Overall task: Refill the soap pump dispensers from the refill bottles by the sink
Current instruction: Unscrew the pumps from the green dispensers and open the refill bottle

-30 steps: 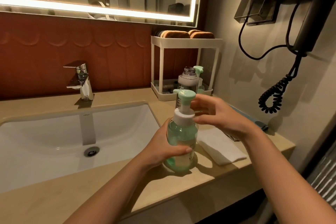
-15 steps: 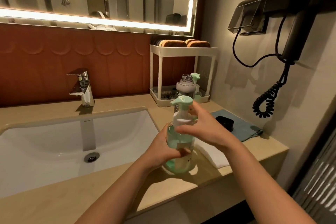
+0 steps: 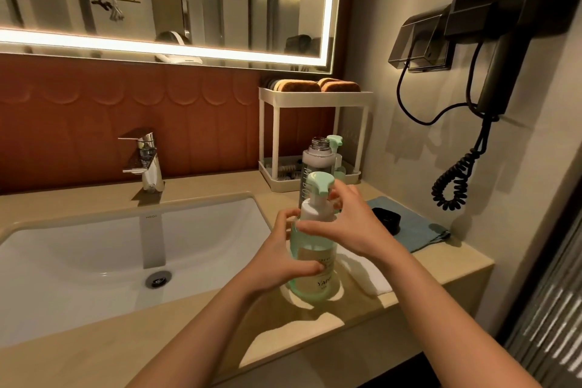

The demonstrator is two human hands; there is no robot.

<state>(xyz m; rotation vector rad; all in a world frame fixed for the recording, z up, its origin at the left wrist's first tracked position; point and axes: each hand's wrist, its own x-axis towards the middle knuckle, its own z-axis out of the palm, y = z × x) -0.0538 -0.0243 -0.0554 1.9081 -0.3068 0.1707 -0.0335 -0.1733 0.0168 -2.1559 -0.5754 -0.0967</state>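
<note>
Head view, one counter and its contents. Soap pump dispenser (image 3: pixel 315 247): clear green body, white collar, mint pump head, standing upright on the beige counter (image 3: pixel 163 321) just right of the white sink (image 3: pixel 94 249). It sits between both hands. Left hand (image 3: pixel 277 258): wrapped round the lower body from the sink side, thumb across the label, fingers curled behind. Right hand (image 3: pixel 349 227): reaching in from the other side, thumb and fingers closed round the white collar just under the pump head; whether the collar is seated fully I cannot tell, the fingers cover the joint. Refill bottle (image 3: pixel 310 167): pale, upright, neck uncapped, directly behind the dispenser. Second dispenser (image 3: pixel 335 143): only its mint pump shows, behind the refill bottle, at the foot of the white rack (image 3: pixel 315 94). White folded towel (image 3: pixel 373 276): flat on the counter, under the right wrist. Blue cloth (image 3: pixel 415 230): further right, a small black round object (image 3: pixel 386 219), possibly a cap, lying on it. Chrome tap (image 3: pixel 145 161) behind the basin. Black hair dryer (image 3: pixel 510 6) on the right wall, coiled cord hanging.
</note>
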